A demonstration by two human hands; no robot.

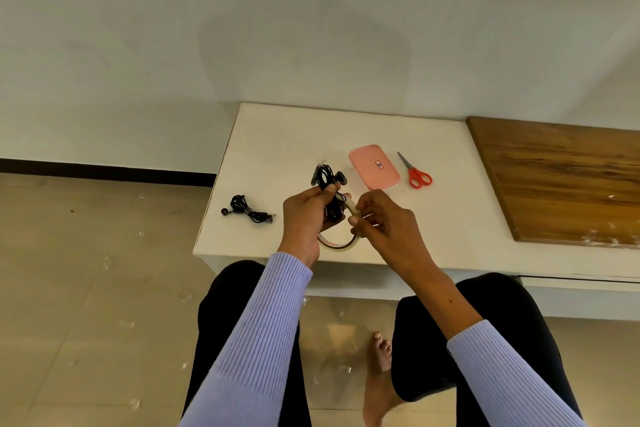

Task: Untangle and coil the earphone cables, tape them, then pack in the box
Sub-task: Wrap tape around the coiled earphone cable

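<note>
Both knees in black trousers sit closest, with a bare foot (381,354) on the tiled floor between them and lilac ribbed sleeves reaching forward. Up over the near edge of the white table (294,135), the left hand (304,215) has its fingers curled round a coiled black earphone bundle (329,180), thumb pinching it on top, so the loops and earbuds stick up above the fist. Right beside it, the right hand (384,222) pinches the rim of a clear tape roll (341,243) between thumb and fingertips; the roll hangs between both hands, partly hidden by them. A second black earphone bundle (247,210) lies on the table off to the left. Further back is the pink box (374,166), lid on, and red-handled scissors (415,172) just right of it. A wooden board (561,180) covers the table's right part.
</note>
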